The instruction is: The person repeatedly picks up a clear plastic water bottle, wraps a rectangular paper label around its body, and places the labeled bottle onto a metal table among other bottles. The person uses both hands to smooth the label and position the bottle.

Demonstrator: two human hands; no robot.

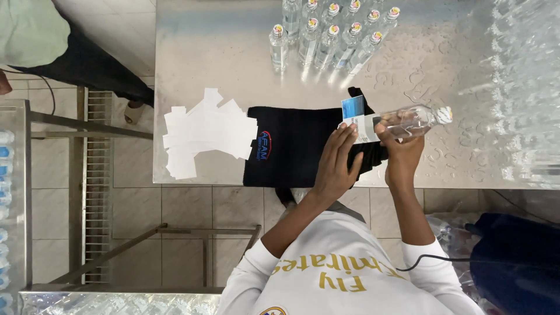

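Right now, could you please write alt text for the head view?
Right hand holds a clear bottle sideways while the left hand presses a label onto it, above a black cloth on a metal table, with white label sheets and upright bottles nearby.

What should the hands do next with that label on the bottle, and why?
Probably the left hand should press and smooth the label around the clear bottle. The label's blue end stands off the bottle, and the right hand holds the bottle on its side over the black cloth.
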